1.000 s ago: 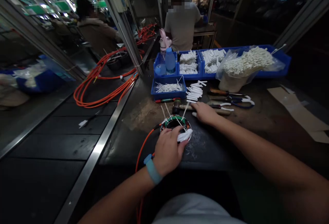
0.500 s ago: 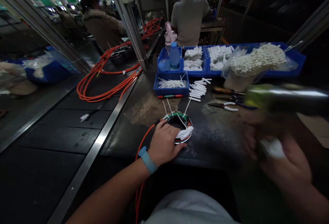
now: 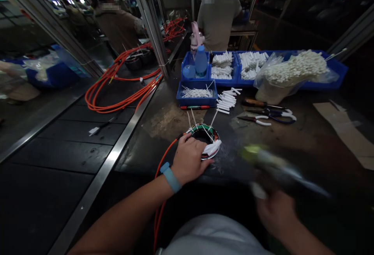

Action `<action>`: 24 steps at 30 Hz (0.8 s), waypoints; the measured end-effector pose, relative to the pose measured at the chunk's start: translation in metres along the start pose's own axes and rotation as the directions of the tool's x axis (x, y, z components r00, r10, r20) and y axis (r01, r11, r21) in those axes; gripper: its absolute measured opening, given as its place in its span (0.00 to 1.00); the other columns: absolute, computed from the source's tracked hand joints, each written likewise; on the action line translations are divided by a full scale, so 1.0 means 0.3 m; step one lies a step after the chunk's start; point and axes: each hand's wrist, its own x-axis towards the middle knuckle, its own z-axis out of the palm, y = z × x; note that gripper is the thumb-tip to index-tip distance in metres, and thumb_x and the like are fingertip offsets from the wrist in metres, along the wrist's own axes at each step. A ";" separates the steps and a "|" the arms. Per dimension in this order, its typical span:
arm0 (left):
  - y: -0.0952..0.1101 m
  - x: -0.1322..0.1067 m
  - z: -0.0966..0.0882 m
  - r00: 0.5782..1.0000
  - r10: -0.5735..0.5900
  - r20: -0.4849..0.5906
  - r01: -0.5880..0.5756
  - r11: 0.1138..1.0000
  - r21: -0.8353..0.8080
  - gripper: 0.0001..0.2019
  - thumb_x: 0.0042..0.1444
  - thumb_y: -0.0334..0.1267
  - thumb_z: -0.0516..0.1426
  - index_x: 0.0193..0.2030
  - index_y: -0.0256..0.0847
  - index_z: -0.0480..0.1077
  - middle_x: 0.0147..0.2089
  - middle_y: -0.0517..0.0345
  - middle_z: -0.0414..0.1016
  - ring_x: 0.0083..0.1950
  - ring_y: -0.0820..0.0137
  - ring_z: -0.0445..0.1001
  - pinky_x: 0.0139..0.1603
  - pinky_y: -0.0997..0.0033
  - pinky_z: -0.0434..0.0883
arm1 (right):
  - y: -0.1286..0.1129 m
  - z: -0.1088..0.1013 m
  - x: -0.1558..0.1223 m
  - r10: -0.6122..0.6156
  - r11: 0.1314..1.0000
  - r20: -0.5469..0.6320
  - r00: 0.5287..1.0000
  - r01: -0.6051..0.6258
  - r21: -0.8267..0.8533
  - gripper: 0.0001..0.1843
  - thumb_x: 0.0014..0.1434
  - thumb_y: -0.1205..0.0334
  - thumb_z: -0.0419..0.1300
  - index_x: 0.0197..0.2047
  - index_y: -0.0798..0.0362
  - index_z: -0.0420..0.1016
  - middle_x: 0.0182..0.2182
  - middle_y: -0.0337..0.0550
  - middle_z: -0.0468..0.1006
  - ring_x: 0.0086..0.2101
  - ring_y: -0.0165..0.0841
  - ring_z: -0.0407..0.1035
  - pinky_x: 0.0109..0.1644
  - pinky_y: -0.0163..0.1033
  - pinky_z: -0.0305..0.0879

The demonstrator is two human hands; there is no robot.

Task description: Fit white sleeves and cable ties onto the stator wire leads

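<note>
My left hand (image 3: pixel 189 160), with a blue wristband, rests fingers curled on the near rim of a ring-shaped wound stator (image 3: pixel 204 135) on the dark bench. White sleeves and thin white ties stick out of the ring, and an orange cable (image 3: pixel 163 161) runs from it toward me. My right hand (image 3: pixel 274 212), blurred by motion at the lower right, grips a long tool with a yellow-green tip (image 3: pixel 271 163) that points toward the ring.
Blue bins (image 3: pixel 197 100) of white sleeves and ties stand behind the ring, with loose sleeves (image 3: pixel 226 101), pliers and scissors (image 3: pixel 267 115), a bag of white pieces (image 3: pixel 292 71) and coiled orange cables (image 3: pixel 117 87). Two people work at the back. Conveyor lies at left.
My right hand left the bench beside the ring, picked up a long tool and swung it from the right down to the lower right. The left hand stays on the ring.
</note>
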 end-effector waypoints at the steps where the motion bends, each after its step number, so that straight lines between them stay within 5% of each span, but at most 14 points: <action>1: 0.001 0.001 -0.001 1.000 -0.006 -0.004 0.006 1.000 0.001 0.15 0.49 0.50 0.60 0.36 0.41 0.69 0.33 0.55 0.75 0.39 0.62 0.70 0.56 0.52 0.58 | -0.010 0.032 0.004 0.008 1.000 0.025 1.000 -0.008 -0.008 0.15 0.56 0.62 0.46 0.45 0.57 0.65 0.33 0.57 0.74 0.34 0.48 0.72 0.37 0.48 0.69; 5: 0.004 -0.004 -0.015 1.000 -0.020 0.009 0.020 1.000 -0.019 0.15 0.48 0.45 0.62 0.40 0.40 0.69 0.35 0.55 0.75 0.41 0.62 0.70 0.58 0.51 0.57 | -0.076 0.019 0.022 -0.052 0.997 0.165 0.985 0.041 0.068 0.17 0.60 0.63 0.44 0.50 0.55 0.62 0.35 0.51 0.75 0.33 0.43 0.73 0.37 0.45 0.70; 8: -0.005 -0.016 -0.023 1.000 -0.006 -0.014 0.005 0.998 -0.067 0.24 0.45 0.42 0.64 0.49 0.39 0.66 0.47 0.51 0.74 0.51 0.59 0.67 0.62 0.52 0.54 | -0.087 -0.071 -0.011 -0.104 0.993 0.026 0.994 0.103 0.049 0.17 0.61 0.58 0.45 0.52 0.47 0.63 0.38 0.48 0.75 0.39 0.44 0.72 0.39 0.46 0.70; 11: -0.022 -0.025 -0.017 0.998 -0.026 -0.058 0.021 0.996 -0.086 0.21 0.44 0.44 0.64 0.44 0.38 0.69 0.46 0.50 0.74 0.56 0.55 0.63 0.63 0.51 0.53 | -0.077 -0.066 -0.033 -0.090 0.995 -0.077 0.993 0.087 -0.041 0.16 0.58 0.59 0.49 0.49 0.38 0.67 0.33 0.46 0.75 0.37 0.46 0.72 0.34 0.47 0.70; 15: -0.034 -0.024 -0.009 0.999 -0.025 -0.039 0.021 0.996 -0.092 0.10 0.47 0.42 0.62 0.34 0.40 0.71 0.36 0.54 0.75 0.48 0.59 0.67 0.57 0.51 0.57 | -0.084 0.033 0.021 -0.015 0.990 0.086 0.996 0.028 -0.141 0.16 0.53 0.69 0.50 0.45 0.50 0.68 0.29 0.47 0.75 0.30 0.44 0.73 0.32 0.43 0.67; 17: -0.031 -0.022 -0.012 0.999 -0.025 -0.035 0.021 0.995 -0.093 0.11 0.46 0.43 0.63 0.33 0.40 0.71 0.35 0.55 0.75 0.46 0.61 0.68 0.56 0.52 0.57 | -0.095 0.024 0.060 0.017 0.984 0.183 0.983 0.016 -0.176 0.15 0.54 0.71 0.49 0.45 0.54 0.67 0.31 0.48 0.75 0.31 0.43 0.72 0.34 0.41 0.66; 21: -0.026 -0.021 -0.023 0.998 -0.009 -0.055 0.005 0.996 -0.086 0.15 0.47 0.48 0.62 0.36 0.41 0.71 0.37 0.55 0.75 0.47 0.61 0.67 0.55 0.53 0.57 | -0.143 -0.173 0.143 -0.116 0.991 0.275 0.955 0.131 -0.035 0.09 0.59 0.62 0.49 0.43 0.50 0.66 0.34 0.44 0.74 0.34 0.39 0.70 0.35 0.38 0.65; 24: -0.031 -0.021 -0.023 0.998 0.004 -0.066 -0.009 0.997 -0.073 0.15 0.49 0.50 0.61 0.35 0.40 0.71 0.35 0.55 0.75 0.45 0.62 0.68 0.54 0.55 0.58 | -0.205 -0.348 0.226 -0.288 0.958 0.185 0.940 0.286 0.038 0.11 0.61 0.55 0.48 0.42 0.50 0.66 0.34 0.43 0.73 0.33 0.38 0.69 0.33 0.36 0.63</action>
